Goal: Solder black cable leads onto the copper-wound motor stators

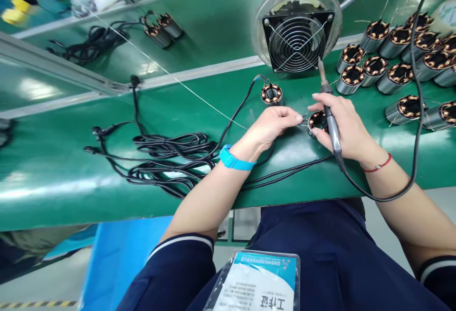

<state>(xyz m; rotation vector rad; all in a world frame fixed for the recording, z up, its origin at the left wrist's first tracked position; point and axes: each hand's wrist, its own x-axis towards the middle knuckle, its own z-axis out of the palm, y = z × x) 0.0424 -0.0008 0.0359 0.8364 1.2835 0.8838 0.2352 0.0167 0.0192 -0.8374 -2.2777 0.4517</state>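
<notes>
My left hand (274,123), with a blue wristband, pinches a thin wire end at the left side of a motor stator (315,119). My right hand (344,116) holds a soldering iron (332,133), its tip pointing up and away from the stator. Thumb and fingers of that same hand also steady the stator, hiding part of it. Just beyond my left hand stands another stator (271,93) with copper windings, and a black cable's coloured leads reach its top. Coiled black power cords (174,147) lie to the left on the green bench (64,159).
A fan with a wire guard (297,42) hangs over the bench ahead. Several stators (395,78) stand at the right. The iron's black cord (418,111) loops over my right forearm. Behind the bench lie two stators (156,35) with a cable. A blue bin (121,254) sits below.
</notes>
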